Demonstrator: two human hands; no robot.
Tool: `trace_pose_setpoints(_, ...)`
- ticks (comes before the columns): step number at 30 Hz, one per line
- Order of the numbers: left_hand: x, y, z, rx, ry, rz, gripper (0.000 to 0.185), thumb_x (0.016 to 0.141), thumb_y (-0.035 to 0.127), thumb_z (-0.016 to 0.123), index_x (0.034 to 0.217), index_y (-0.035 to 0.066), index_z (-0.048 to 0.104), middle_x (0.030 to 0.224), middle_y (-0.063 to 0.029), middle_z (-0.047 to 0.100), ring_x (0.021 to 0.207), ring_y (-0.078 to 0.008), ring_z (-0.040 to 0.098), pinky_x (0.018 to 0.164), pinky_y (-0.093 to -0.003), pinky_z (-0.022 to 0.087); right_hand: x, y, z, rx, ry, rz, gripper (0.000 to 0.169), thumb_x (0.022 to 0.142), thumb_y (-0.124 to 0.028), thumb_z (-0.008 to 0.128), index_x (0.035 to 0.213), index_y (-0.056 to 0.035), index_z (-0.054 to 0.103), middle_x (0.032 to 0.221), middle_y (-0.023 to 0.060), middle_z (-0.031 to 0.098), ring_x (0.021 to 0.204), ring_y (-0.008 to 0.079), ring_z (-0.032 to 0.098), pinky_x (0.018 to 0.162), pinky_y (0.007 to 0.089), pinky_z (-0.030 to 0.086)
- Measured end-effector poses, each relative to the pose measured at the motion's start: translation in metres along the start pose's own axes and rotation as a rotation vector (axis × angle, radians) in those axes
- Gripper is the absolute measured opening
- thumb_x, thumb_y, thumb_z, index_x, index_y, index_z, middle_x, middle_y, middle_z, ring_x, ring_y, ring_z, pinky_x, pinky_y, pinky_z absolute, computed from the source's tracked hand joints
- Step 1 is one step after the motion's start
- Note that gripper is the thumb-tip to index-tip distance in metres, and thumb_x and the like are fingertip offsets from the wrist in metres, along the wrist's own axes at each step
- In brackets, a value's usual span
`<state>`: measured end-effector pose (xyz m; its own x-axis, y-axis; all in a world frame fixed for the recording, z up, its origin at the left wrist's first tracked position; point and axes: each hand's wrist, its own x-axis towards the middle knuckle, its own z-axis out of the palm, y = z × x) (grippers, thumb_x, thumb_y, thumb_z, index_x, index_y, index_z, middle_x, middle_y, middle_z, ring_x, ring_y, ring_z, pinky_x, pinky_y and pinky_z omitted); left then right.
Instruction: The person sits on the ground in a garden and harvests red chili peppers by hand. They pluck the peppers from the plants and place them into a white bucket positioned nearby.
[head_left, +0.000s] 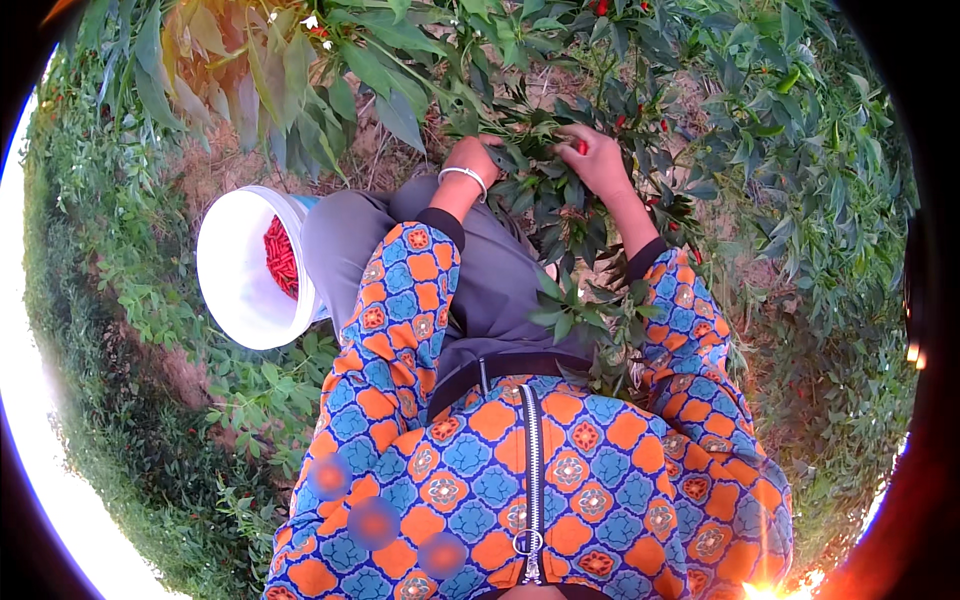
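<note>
My right hand (598, 161) pinches a red chili pepper (582, 147) between thumb and fingers, among the leaves of a chili plant (555, 180). To its left, my left hand (474, 159), with a pale bangle at the wrist, is at the same plant's stems; its fingertips are partly behind leaves, so whether it grips a stem cannot be told. Beside my bent knee a white plastic bucket (247, 300) leans tilted, holding many picked red chilies (280, 259). More red chilies (673, 225) hang on the plant near my right wrist.
Leafy chili plants (795, 150) with red and green fruit stand on the right. Large leaves (382, 67) hang close at the top left. Bare soil with dry litter (240, 161) lies behind the bucket. Low green plants (277, 390) grow below it.
</note>
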<state>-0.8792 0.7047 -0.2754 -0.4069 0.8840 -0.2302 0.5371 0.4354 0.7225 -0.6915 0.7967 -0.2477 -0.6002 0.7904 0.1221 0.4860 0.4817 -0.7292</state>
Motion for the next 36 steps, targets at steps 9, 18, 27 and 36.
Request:
trace_pose_setpoints(9,0.011,-0.015,0.001,-0.025,-0.135,0.093,0.038,0.06,0.003,0.065,0.098,0.004,0.063,0.089,-0.0183,0.063,0.079,-0.0261,0.062,0.072,-0.0305,0.047,-0.007,-0.013,0.001,-0.117,-0.074,-0.128,0.021,0.073,-0.015,0.064,0.089,-0.0016,0.061,0.081,0.0162,0.058,0.07,0.031,0.057,0.067,0.0341,0.045)
trace_pose_setpoints(18,0.002,-0.012,0.005,0.07,-0.038,0.111,0.042,0.06,0.004,0.065,0.102,0.007,0.062,0.088,-0.0165,0.063,0.079,-0.0263,0.062,0.072,-0.031,0.047,-0.008,-0.012,-0.002,1.238,0.011,0.708,0.026,0.085,-0.034,0.055,0.074,-0.0133,0.044,0.059,-0.0049,0.039,0.044,0.0027,0.03,0.035,0.018,0.018)
trace_pose_setpoints(27,0.003,-0.015,0.011,-0.042,-0.08,0.15,0.037,0.061,0.005,0.064,0.097,0.013,0.065,0.086,-0.0127,0.064,0.076,-0.0244,0.062,0.07,-0.0294,0.047,-0.009,-0.008,0.014,-0.163,0.008,-0.151,0.019,0.072,-0.018,0.065,0.079,-0.0009,0.06,0.066,0.0043,0.057,0.061,0.0126,0.053,0.059,0.0275,0.044)
trace_pose_setpoints(36,-0.007,-0.001,0.01,-0.013,-0.092,0.132,0.036,0.062,0.009,0.064,0.099,0.013,0.064,0.086,-0.0153,0.063,0.08,-0.0297,0.061,0.074,-0.0321,0.046,-0.031,0.023,0.003,1.336,0.006,0.735,0.011,0.084,-0.019,0.057,0.083,-0.0091,0.052,0.061,-0.0069,0.038,0.042,0.0002,0.029,0.034,0.0157,0.02)
